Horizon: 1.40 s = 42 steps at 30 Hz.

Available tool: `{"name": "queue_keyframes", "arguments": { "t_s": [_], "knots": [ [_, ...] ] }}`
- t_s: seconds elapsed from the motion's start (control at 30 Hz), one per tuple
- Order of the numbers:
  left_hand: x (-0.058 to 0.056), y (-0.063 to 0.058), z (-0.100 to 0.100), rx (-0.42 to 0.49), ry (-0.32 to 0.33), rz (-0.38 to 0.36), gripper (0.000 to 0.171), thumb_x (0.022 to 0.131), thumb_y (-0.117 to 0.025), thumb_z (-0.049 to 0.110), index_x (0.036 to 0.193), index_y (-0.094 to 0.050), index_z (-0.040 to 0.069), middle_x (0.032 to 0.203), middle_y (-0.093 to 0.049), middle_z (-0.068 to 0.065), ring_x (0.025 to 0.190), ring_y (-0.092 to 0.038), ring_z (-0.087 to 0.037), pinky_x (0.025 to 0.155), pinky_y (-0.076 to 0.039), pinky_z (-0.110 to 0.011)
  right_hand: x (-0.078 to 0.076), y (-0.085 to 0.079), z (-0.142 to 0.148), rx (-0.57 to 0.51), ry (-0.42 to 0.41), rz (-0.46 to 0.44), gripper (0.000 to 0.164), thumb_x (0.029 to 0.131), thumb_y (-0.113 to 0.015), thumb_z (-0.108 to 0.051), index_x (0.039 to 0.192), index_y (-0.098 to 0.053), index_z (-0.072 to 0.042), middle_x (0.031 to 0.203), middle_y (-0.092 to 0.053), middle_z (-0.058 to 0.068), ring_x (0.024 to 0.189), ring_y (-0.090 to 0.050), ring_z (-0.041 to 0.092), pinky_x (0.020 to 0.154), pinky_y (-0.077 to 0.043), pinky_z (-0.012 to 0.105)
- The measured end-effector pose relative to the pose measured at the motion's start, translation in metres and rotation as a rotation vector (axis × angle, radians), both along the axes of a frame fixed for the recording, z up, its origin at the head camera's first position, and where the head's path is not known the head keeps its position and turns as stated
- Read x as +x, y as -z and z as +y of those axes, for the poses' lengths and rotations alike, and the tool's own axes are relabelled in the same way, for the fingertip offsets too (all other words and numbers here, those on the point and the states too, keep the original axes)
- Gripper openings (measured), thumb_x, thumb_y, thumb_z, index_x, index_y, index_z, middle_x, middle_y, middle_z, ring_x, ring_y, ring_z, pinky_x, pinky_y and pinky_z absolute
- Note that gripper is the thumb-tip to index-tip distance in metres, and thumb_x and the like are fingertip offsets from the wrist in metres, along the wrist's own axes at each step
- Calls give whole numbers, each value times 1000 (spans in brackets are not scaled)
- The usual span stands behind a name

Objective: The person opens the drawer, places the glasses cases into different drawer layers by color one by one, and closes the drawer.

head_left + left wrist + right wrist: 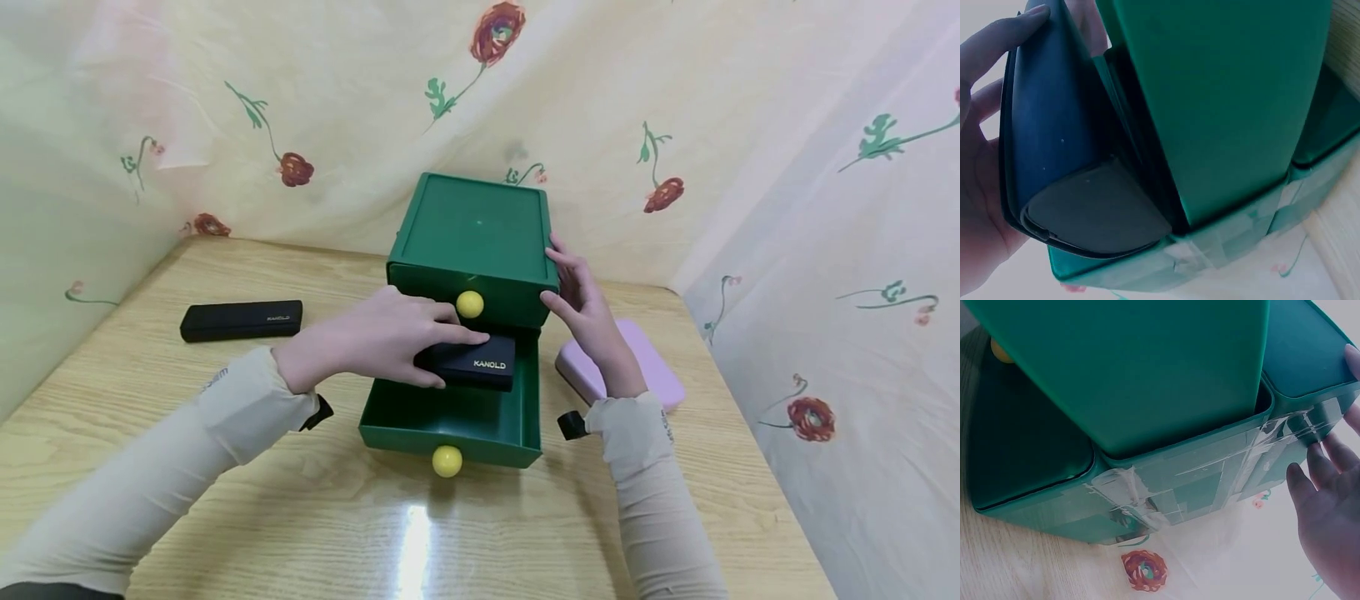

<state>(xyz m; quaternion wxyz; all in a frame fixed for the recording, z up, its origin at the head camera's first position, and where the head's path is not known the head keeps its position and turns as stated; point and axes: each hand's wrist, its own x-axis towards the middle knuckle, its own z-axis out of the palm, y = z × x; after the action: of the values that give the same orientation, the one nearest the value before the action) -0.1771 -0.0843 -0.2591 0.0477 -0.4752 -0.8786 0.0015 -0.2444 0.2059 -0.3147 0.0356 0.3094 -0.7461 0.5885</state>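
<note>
Tabletop (pixel 300 500): held case (pixel 467 354) lettering (pixel 490 365), head-view only

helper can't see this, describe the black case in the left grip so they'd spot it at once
Find the green drawer unit on the wooden table, then its pulled-out drawer. At that drawer, the left grip holds a black case lettered KANOLD. Unlike the similar black case lying on the table at the picture's left, this one is held.
</note>
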Motion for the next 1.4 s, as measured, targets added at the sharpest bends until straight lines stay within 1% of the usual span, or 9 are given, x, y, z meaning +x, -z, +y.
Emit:
{"name": "queue_keyframes", "arguments": {
  "t_s": [0.2,0.3,0.43,0.57,0.67,0.87,0.97,1.17,1.4],
  "knots": [
    [-4,4,9,42,31,25,67,81,-75,48,141,-51,31,119,-65,-2,95,-62,-15,57,-46,-24,0,-1,-2,-9,-4,14,51,99,-49,-2,147,-32,-8,164,-14,-4,152,-15,16,121,-17,49],
    [-5,7,12,69,55,50,66,81,-75,49,140,-52,31,118,-67,0,96,-63,-14,59,-48,-25,0,-1,-2,-13,-1,17,51,98,-49,-2,146,-33,-8,164,-15,-5,151,-15,16,121,-17,49],
    [-6,13,14,94,85,69,67,80,-76,48,139,-52,30,117,-67,2,98,-63,-13,63,-51,-26,1,-1,-2,-13,0,21,51,98,-49,-1,146,-33,-8,164,-14,-2,152,-15,16,122,-16,49],
    [-7,22,15,89,97,82,67,80,-76,49,140,-52,29,116,-67,3,96,-64,-12,62,-50,-24,2,-1,-2,-13,-5,16,51,98,-49,-2,146,-33,-9,165,-12,-1,152,-14,16,122,-15,50],
    [-8,28,17,60,87,77,68,80,-75,50,140,-52,29,115,-66,2,95,-64,-11,59,-47,-22,1,0,-1,-10,-2,11,51,99,-49,-2,146,-33,-10,164,-13,-2,152,-13,15,122,-15,50],
    [-11,37,21,0,57,56,68,80,-74,52,141,-51,31,113,-65,0,92,-64,-12,54,-42,-21,1,0,-1,-12,0,11,51,98,-49,-2,146,-33,-10,164,-14,-5,152,-14,15,122,-16,50],
    [-13,40,21,-10,43,54,68,80,-74,52,140,-52,30,113,-66,-1,92,-64,-13,54,-44,-21,1,0,-2,-14,-2,12,51,98,-49,-1,146,-33,-9,164,-14,-6,152,-14,16,122,-16,50],
    [-19,44,21,-15,12,63,67,80,-74,53,139,-53,30,114,-68,-2,95,-65,-14,59,-50,-25,2,0,-2,-20,-4,16,51,98,-49,0,146,-33,-9,164,-14,-5,152,-14,15,122,-14,49],
    [-23,49,21,-26,0,42,64,81,-73,51,138,-54,28,111,-68,-3,93,-65,-15,59,-51,-26,1,0,-1,-20,-8,17,51,98,-49,0,146,-33,-9,165,-12,-1,152,-13,17,122,-13,50]
  ]
}}
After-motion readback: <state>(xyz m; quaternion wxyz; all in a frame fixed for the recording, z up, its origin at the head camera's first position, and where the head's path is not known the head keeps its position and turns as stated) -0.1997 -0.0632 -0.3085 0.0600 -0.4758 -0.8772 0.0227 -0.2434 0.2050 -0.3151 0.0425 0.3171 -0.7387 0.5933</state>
